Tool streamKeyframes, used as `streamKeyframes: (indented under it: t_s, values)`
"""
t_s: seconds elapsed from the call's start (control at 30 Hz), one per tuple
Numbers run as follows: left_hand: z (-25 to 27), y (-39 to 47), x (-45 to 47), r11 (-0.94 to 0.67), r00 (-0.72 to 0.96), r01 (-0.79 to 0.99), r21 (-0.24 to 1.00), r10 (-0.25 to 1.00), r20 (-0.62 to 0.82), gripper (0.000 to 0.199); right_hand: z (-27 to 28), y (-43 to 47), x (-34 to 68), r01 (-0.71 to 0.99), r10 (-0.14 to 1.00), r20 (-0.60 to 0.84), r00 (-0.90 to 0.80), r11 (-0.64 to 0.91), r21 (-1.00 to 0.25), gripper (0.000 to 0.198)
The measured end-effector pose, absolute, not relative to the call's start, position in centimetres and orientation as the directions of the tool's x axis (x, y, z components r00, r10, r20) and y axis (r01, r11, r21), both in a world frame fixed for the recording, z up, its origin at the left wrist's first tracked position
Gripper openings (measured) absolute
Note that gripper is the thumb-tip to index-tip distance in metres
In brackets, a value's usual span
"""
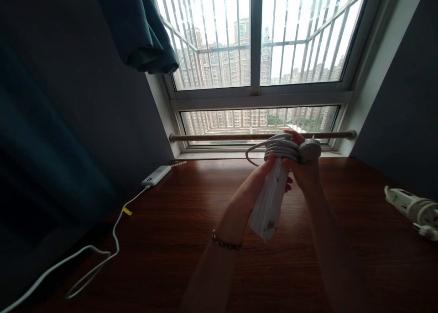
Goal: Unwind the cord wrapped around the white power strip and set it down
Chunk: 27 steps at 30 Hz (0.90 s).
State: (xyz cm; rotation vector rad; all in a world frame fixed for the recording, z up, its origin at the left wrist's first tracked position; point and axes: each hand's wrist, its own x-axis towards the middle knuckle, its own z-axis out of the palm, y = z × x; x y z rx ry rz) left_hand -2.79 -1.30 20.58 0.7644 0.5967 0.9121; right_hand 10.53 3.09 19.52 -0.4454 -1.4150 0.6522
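A white power strip (270, 199) is held up over the brown wooden surface, tilted with its far end higher in view. Its grey-white cord (280, 148) is wound in several turns around that far end, and one loose loop sticks out to the left. My left hand (262, 176) is closed round the strip's body just below the coils, thumb on top. My right hand (304, 164) grips the wound cord from the right, with fingers behind the coils. The plug (310, 148) rests by my right hand's thumb side. Parts of the fingers are hidden behind the strip.
On the right lies a second power strip (410, 206) with its cord wrapped round it. A white device (156, 175) with a white cable (114, 235) sits at the left. A rail (219, 138) crosses the window, and a blue curtain (140, 34) hangs at upper left.
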Motion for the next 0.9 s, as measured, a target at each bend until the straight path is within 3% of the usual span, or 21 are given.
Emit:
streamKeyframes:
  t_s: [0.2, 0.43, 0.6, 0.9]
  values:
    - [20.1, -1.2, -2.5, 0.462, 0.629, -0.432, 0.774, 0.77, -0.108, 0.07, 20.4, 2.1, 11.3, -0.022, 0.64, 0.762, 0.096, 0.767, -0.641, 0.054]
    - [20.3, -1.4, -2.7, 0.503, 0.714, -0.443, 0.742, 0.698, -0.046, 0.067, 20.4, 1.7, 11.1, 0.038, 0.642, 0.749, 0.165, 0.755, -0.655, 0.043]
    - [20.7, -3.3, -3.1, 0.341, 0.574, -0.596, 0.727, 0.814, 0.09, 0.052, 20.4, 1.4, 10.9, 0.076, 0.63, 0.772, 0.085, 0.769, -0.635, 0.049]
    - [21.2, -2.7, -3.2, 0.372, 0.589, -0.498, 0.784, 0.808, -0.009, 0.052, 20.5, 1.4, 10.7, 0.116, 0.591, 0.798, 0.118, 0.79, -0.603, 0.05]
